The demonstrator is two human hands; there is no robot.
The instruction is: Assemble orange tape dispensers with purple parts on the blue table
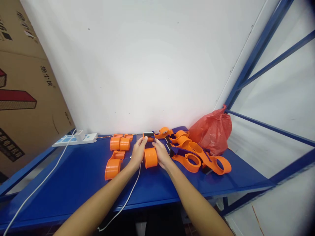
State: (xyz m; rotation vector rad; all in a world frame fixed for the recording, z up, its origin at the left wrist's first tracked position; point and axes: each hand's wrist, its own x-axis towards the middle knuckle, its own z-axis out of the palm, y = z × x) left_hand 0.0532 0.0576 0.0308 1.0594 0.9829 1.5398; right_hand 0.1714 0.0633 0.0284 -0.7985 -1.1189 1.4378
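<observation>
Between my two hands is an orange tape dispenser [150, 157], its round hub toward me and its black-and-silver head [149, 134] pointing at the wall. My left hand [138, 150] grips it from the left, thumb up against the head. From the other side, my right hand [160, 151] closes on it near the head; some of those fingers are hidden. Several orange dispenser pieces [113, 168] sit in a small group left of my hands. On the right lies a heap of orange and purple tape dispensers [192, 162], some with black parts.
A red plastic bag [213, 131] stands behind the heap. The blue table [73, 183] meets a white wall [147, 65]. At the back left are a power strip [88, 138] and a big cardboard box [29, 85]. White cables [133, 188] cross the table's front edge. Blue frame bars [256, 54] rise at right.
</observation>
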